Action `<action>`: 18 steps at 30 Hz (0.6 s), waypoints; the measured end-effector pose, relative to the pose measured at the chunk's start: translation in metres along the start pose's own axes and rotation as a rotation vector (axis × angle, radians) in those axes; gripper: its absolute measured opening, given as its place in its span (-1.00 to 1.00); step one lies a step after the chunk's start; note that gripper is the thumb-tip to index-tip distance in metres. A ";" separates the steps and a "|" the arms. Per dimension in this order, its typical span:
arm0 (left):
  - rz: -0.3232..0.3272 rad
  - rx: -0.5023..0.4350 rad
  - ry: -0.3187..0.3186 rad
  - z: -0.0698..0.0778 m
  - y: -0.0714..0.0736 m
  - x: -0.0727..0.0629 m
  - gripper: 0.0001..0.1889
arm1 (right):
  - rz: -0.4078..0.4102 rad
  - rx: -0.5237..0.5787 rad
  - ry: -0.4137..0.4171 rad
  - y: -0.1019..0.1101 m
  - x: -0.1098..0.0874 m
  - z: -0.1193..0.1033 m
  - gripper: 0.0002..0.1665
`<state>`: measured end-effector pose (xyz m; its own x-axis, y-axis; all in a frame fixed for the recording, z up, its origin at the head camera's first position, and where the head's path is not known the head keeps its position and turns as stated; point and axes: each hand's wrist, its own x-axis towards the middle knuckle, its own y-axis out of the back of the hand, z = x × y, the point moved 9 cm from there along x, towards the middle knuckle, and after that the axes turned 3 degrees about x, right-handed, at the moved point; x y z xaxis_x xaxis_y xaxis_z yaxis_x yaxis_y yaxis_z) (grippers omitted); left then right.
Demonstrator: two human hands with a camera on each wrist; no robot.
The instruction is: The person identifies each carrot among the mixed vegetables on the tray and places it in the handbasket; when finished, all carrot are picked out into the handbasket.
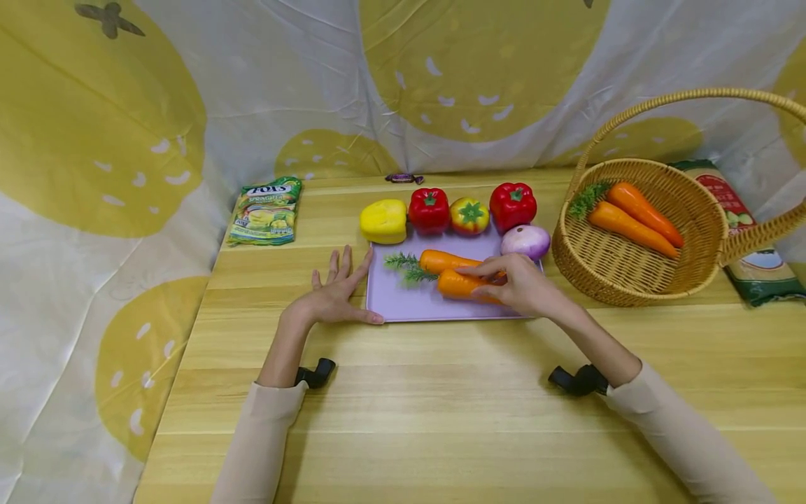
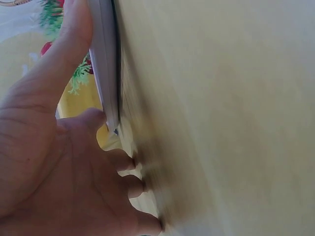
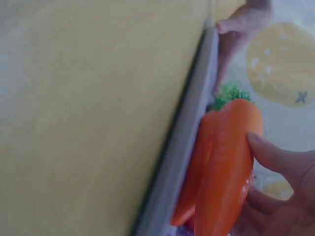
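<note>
Two orange carrots with green tops lie over a lilac tray (image 1: pixel 403 306) in the head view. The nearer carrot (image 1: pixel 458 285) is pinched by my right hand (image 1: pixel 521 287), thumb on its near side and fingers across its far side. Just behind it rests the second carrot (image 1: pixel 434 260). In the right wrist view the held carrot (image 3: pixel 229 162) overlaps the other one (image 3: pixel 197 172). My left hand (image 1: pixel 334 294) is spread at the tray's left edge, fingers straight, thumb at the near left corner. The left wrist view shows that thumb (image 2: pixel 74 34) along the tray's side (image 2: pixel 104 54).
Along the tray's back sit a yellow pepper (image 1: pixel 383 221), red peppers (image 1: pixel 430 211), a red-yellow tomato-like vegetable (image 1: pixel 469 216) and a purple onion (image 1: pixel 526 242). A tall-handled wicker basket (image 1: pixel 569 269) at right holds two carrots (image 1: pixel 636 227). Bags (image 1: pixel 266 211) and a wrapped candy (image 1: pixel 404 178) lie farther out.
</note>
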<state>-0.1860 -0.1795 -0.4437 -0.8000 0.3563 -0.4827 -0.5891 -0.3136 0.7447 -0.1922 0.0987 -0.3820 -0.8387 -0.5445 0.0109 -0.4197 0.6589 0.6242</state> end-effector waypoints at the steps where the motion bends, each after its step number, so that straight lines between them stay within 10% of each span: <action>1: 0.001 -0.003 -0.002 0.000 0.000 0.000 0.37 | -0.004 0.011 0.001 0.004 -0.001 -0.001 -0.58; 18: 0.010 -0.039 -0.032 -0.005 -0.003 0.004 0.40 | 0.087 -0.053 -0.180 0.123 -0.034 -0.012 -0.52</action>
<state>-0.1879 -0.1810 -0.4504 -0.8023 0.3807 -0.4597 -0.5853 -0.3509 0.7310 -0.2117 0.1922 -0.2961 -0.9216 -0.3816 -0.0704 -0.3279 0.6690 0.6670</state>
